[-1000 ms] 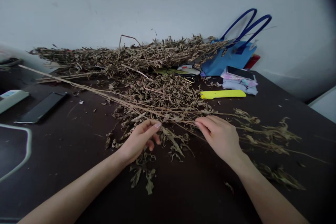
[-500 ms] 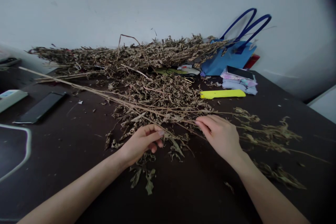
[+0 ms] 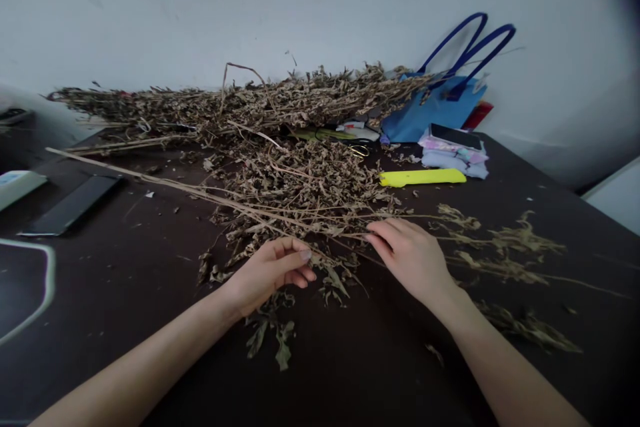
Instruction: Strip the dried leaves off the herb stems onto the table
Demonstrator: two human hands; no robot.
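two forearms and two hands are seen, coming in from the lower edge of the view. the left forearm (image 3: 150, 360) and the right forearm (image 3: 505, 373) are bare along all of their visible length, from the edge up to the wrists. the left hand (image 3: 270, 273) and the right hand (image 3: 407, 257) are likewise bare. slender fingers are shown on both. on the left thumb a smooth, pale, rounded nail (image 3: 305, 255) can be made out. the other nails are lost to blur.

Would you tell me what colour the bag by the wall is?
Blue bag, clearest in the head view.
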